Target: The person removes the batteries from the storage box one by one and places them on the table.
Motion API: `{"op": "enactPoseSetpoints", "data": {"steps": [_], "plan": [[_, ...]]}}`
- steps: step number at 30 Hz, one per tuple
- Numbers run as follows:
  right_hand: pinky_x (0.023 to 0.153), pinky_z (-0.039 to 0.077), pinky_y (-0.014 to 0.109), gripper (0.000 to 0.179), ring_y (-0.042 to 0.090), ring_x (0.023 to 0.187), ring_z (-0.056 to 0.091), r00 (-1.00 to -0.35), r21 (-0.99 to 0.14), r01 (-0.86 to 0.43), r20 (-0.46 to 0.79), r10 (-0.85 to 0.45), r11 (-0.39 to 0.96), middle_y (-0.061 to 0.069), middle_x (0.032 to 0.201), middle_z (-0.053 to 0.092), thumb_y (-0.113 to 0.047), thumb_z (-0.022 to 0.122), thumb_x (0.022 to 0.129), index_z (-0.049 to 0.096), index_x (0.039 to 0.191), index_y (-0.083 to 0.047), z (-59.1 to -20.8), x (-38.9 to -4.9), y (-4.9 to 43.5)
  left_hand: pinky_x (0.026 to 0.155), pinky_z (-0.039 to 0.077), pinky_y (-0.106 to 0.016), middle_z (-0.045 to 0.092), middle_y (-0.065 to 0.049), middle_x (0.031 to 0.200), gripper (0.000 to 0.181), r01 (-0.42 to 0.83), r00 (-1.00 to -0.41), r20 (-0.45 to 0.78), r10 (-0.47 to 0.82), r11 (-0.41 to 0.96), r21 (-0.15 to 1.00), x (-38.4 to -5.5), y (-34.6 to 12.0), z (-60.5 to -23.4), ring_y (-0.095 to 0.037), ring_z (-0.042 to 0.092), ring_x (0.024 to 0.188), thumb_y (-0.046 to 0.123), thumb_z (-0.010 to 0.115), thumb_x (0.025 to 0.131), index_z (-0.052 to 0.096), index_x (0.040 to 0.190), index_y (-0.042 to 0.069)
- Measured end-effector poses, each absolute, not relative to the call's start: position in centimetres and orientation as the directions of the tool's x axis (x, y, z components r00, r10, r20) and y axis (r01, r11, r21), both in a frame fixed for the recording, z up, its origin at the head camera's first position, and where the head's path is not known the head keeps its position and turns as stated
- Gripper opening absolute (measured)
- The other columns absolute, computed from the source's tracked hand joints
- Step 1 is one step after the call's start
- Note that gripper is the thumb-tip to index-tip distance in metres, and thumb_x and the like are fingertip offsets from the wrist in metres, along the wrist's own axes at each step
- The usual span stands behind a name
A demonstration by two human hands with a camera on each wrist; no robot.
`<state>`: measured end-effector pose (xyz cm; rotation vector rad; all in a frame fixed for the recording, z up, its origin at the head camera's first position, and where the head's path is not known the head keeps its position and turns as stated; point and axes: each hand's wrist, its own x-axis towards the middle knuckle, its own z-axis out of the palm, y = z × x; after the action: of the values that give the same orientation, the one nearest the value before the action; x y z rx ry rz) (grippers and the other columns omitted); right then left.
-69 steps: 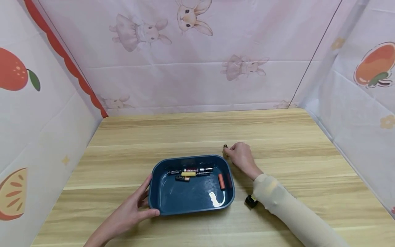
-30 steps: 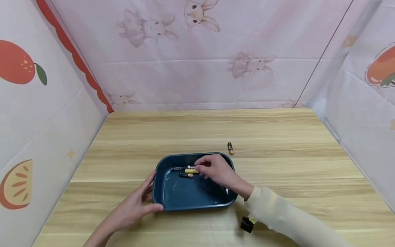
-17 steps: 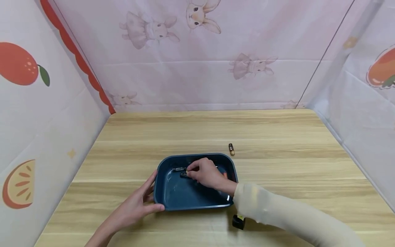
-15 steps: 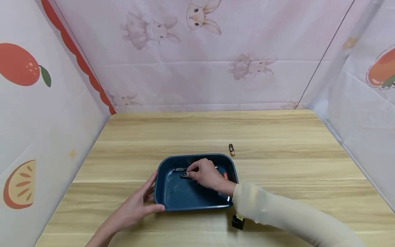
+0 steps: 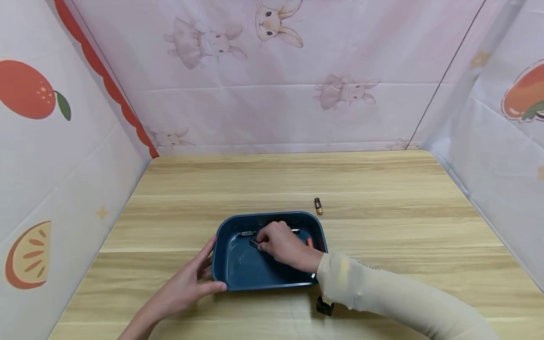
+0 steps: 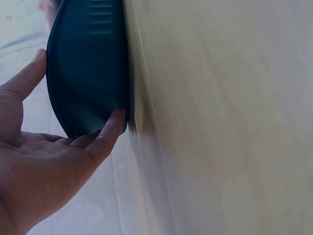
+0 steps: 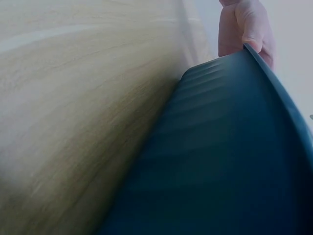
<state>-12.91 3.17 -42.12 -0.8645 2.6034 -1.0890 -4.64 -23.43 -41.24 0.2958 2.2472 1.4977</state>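
A dark blue plastic tray (image 5: 238,286) with rounded corners stands on the wooden table. My left hand (image 5: 187,285) holds its left end, thumb on the rim and fingers along the outer wall, as the left wrist view (image 6: 54,166) also shows. Inside the tray, my right hand (image 5: 282,245) pinches a black battery (image 5: 254,242), whose end sticks out past thumb and forefinger. Behind it lies another dark battery (image 5: 246,233). A silver-ended one (image 5: 295,231) and an orange battery (image 5: 310,242) show at the right. The yellow battery is hidden by my right hand.
On the table (image 5: 238,179) behind the tray's right corner lies a black-and-gold battery (image 5: 318,206). The black wrist camera (image 5: 325,306) hangs below my right sleeve, near the tray's front right corner. Printed cloth walls (image 5: 263,113) enclose the back and sides.
My right hand has left the black-and-gold battery on the table and moved left into the tray, over the grouped batteries. The black battery there has turned slightly. My left hand stays on the tray.
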Motion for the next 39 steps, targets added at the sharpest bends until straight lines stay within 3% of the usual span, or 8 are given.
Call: {"op": "enactPoseSetpoints", "data": {"steps": [4,11,18,25,29,39], "plan": [[0.059,0.052,0.018,0.009,0.001,0.066,0.059,-0.804,-0.678,-0.444,0.012,-0.595,0.586,0.004,0.090,0.074,0.000,0.073,0.094,0.078,0.102,0.000,-42.1,-12.8,3.1,0.107,0.049,-0.040,0.014,-0.031,0.166,0.110,-0.056,-0.891,-0.226,0.395,0.397,0.916,-4.6,-23.5,-41.4,-0.050,0.040,0.142,0.024,0.083,0.090,0.005,0.167,0.013],[0.051,0.048,0.018,0.006,0.003,0.057,0.056,-0.784,-0.632,-0.460,-0.040,-0.620,0.623,-0.004,0.075,0.064,-0.003,0.072,0.096,0.078,0.095,-0.005,-42.0,-12.5,2.9,0.106,0.050,-0.040,0.014,-0.032,0.166,0.110,-0.065,-0.896,-0.231,0.380,0.402,0.913,-4.4,-23.5,-41.5,-0.049,0.043,0.140,0.023,0.084,0.090,0.006,0.167,0.013],[0.052,0.050,0.018,0.006,0.004,0.058,0.057,-0.773,-0.615,-0.455,-0.085,-0.628,0.644,-0.005,0.075,0.063,-0.006,0.073,0.096,0.079,0.097,-0.005,-41.9,-12.4,2.9,0.106,0.050,-0.039,0.011,-0.029,0.168,0.110,-0.079,-0.892,-0.239,0.383,0.389,0.918,-4.3,-23.5,-41.5,-0.049,0.043,0.141,0.023,0.083,0.090,0.006,0.167,0.014],[0.052,0.043,0.019,0.010,0.006,0.057,0.053,-0.779,-0.720,-0.387,-0.079,-0.622,0.576,-0.006,0.068,0.061,-0.006,0.072,0.096,0.076,0.088,-0.009,-40.9,-12.3,3.4,0.107,0.049,-0.040,0.013,-0.030,0.167,0.109,-0.062,-0.892,-0.229,0.391,0.395,0.917,-4.3,-23.6,-41.6,-0.049,0.042,0.141,0.026,0.083,0.091,0.006,0.168,0.016],[0.055,0.048,0.022,0.005,0.008,0.063,0.057,-0.804,-0.792,-0.309,-0.078,-0.589,0.526,-0.005,0.078,0.067,-0.008,0.073,0.095,0.078,0.097,-0.008,-38.9,-12.2,4.4,0.107,0.049,-0.041,0.015,-0.031,0.167,0.108,-0.048,-0.890,-0.216,0.401,0.391,0.919,-4.3,-23.6,-41.6,-0.049,0.043,0.141,0.025,0.082,0.091,0.006,0.168,0.016],[0.065,0.059,0.031,0.018,0.021,0.072,0.064,-0.843,-0.915,-0.184,-0.042,-0.537,0.359,0.006,0.089,0.070,-0.011,0.070,0.098,0.073,0.110,0.002,-33.4,-12.6,8.0,0.108,0.048,-0.041,0.010,-0.030,0.168,0.109,-0.030,-0.887,-0.206,0.414,0.392,0.920,-4.7,-23.7,-41.4,-0.048,0.045,0.140,0.023,0.082,0.091,0.004,0.167,0.014]]}}
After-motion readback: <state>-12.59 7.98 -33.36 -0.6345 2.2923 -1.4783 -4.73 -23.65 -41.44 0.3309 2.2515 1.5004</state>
